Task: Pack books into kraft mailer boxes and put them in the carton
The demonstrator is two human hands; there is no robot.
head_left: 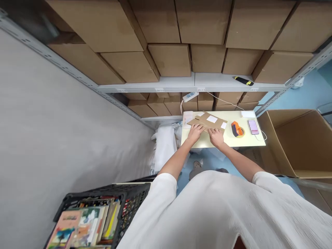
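Observation:
A flat piece of brown cardboard (pixel 207 127) lies at an angle on the small pale table (pixel 204 141). White labels (pixel 212 119) show on its upper face. My left hand (pixel 195 133) has its fingers curled over the cardboard's near edge, left of the middle. Along the same edge, further right, my right hand (pixel 215 136) grips it with bent fingers; the thumbs are hard to make out. An orange tape dispenser (pixel 235 128) with a roll of tape rests to the right of my right hand. Beyond it lies a phone (pixel 253 127) with a white cable.
Shelves (pixel 176 81) full of brown boxes (pixel 169 60) rise behind the table. A yellow-black cutter (pixel 243 81) lies on one shelf, and a power strip (pixel 190 96) hangs below. A large open carton (pixel 290 138) stands right; a black crate (pixel 121 207) of books (pixel 64 224) is lower left.

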